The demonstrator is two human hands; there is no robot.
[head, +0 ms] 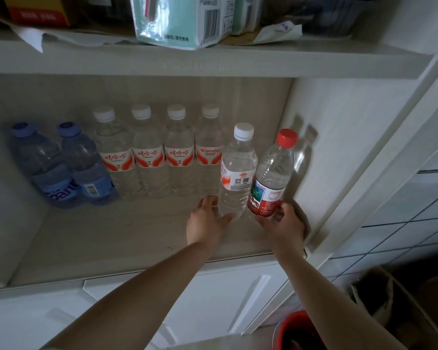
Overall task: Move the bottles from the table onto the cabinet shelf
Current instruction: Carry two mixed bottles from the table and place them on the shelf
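Both my hands reach into the cabinet shelf (pixel 116 236). My left hand (pixel 208 221) grips the base of a clear white-capped bottle (pixel 237 170) that stands on the shelf. My right hand (pixel 282 222) holds the bottom of a red-capped bottle (pixel 272 173) with a red and white label, tilted a little to the right, close to the cabinet's right wall (pixel 339 152). Behind them a row stands along the back: two blue bottles (pixel 61 162) at the left and several white-capped bottles (pixel 157 152) with red labels.
An upper shelf (pixel 187 59) hangs just above the bottle caps and carries a teal and white package (pixel 177 18) and a box. Closed white cabinet doors (pixel 213 299) sit below. A red bucket (pixel 299 332) and a cardboard box (pixel 395 311) stand on the floor at the right.
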